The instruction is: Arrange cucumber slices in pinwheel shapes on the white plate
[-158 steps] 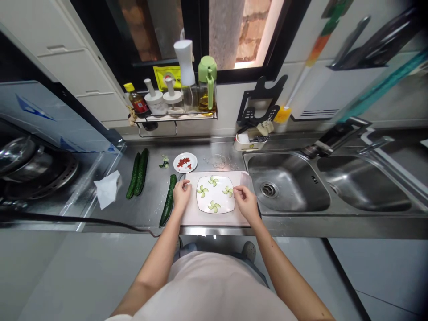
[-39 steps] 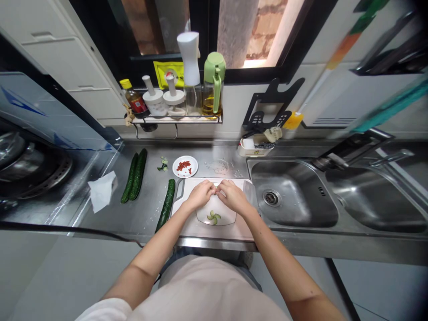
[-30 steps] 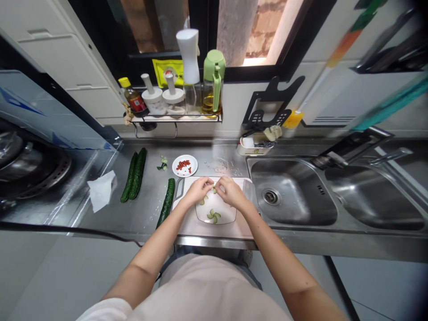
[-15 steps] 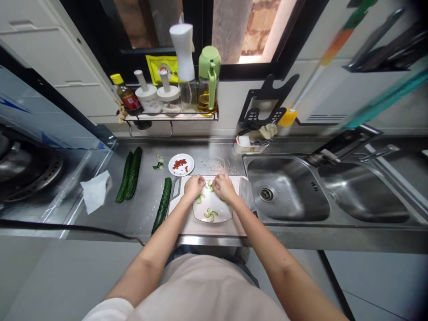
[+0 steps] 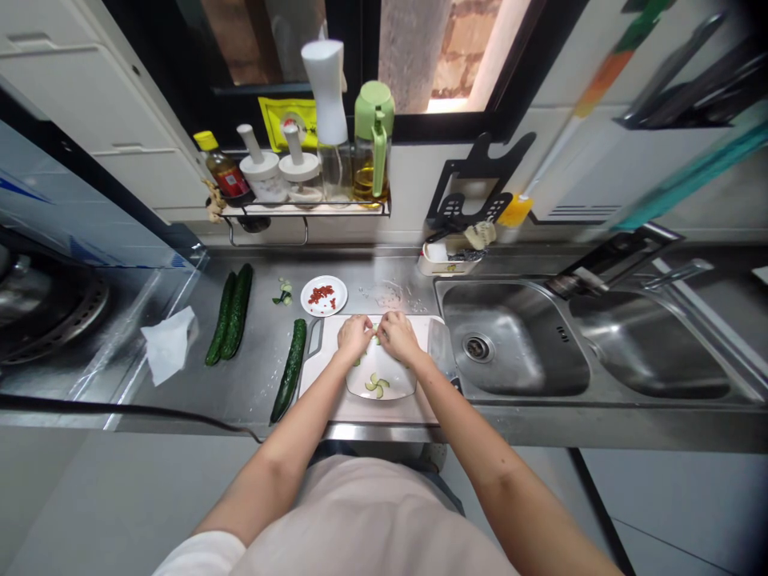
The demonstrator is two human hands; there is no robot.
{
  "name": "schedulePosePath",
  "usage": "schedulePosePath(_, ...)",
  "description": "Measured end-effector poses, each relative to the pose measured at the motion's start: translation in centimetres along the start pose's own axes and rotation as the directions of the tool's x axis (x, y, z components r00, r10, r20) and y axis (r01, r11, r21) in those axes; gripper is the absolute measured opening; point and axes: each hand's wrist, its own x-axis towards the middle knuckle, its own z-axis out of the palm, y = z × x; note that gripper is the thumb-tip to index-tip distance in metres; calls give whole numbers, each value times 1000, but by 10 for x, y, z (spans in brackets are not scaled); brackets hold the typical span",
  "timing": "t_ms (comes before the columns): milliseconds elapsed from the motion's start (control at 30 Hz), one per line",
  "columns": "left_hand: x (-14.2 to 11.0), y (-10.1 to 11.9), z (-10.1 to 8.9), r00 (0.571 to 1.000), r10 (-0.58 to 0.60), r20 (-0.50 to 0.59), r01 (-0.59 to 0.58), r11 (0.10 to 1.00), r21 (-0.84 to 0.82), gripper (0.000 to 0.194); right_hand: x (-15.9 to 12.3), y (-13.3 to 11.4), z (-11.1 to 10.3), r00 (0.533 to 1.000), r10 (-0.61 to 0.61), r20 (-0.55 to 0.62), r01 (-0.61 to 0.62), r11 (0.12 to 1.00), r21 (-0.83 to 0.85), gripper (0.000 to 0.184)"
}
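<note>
A white square plate (image 5: 393,387) lies on a pale cutting board (image 5: 336,404) at the counter's front edge. Cucumber slices arranged as a pinwheel (image 5: 378,386) show on its near side. My left hand (image 5: 354,336) and my right hand (image 5: 397,337) meet over the far side of the plate, fingers pinched around green cucumber slices (image 5: 376,338) there. The hands hide the other slices on the plate.
A whole cucumber (image 5: 289,370) lies left of the board, two more cucumbers (image 5: 230,313) further left beside a crumpled tissue (image 5: 166,345). A small dish of red bits (image 5: 323,295) and cucumber scraps (image 5: 282,293) sit behind. A double sink (image 5: 510,340) lies right; a condiment shelf (image 5: 303,210) hangs on the wall.
My hands went from the plate's left and right edges to its far side and came together there. In the last half second they closed in further over the far slices.
</note>
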Motion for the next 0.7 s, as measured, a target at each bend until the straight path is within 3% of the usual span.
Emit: schedulePosePath(700,0,0,5,1000,-1,-16,2,999,46,13,0,-1,4,998,53,-27,-53,999,-6,14)
